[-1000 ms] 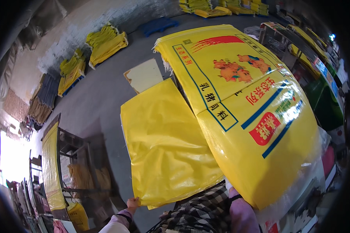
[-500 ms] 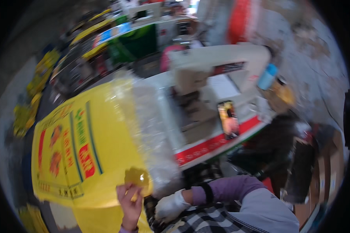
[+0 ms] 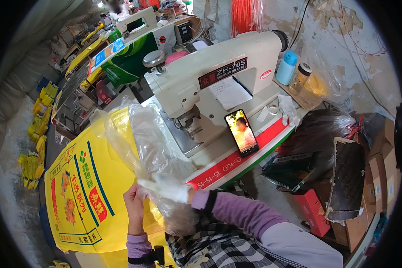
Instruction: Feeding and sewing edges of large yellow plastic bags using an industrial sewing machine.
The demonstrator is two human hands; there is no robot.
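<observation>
Clear plastic film (image 3: 151, 138) is now gripped by the bare left hand (image 3: 133, 203) and gloved right hand (image 3: 169, 189), earlier apart.

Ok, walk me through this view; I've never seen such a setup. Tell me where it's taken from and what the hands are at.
There is no robot here, just a person's own hands. A wide fisheye camera worn on the head looks down, so straight edges bend near the rim. The left hand is bare; the right hand wears a white glove. They meet at clear plastic partly over a yellow printed sack; exactly how each grips it is hard to make out. To the right stands a pale sewing machine. On its worktop are a phone and a paper sheet.
</observation>
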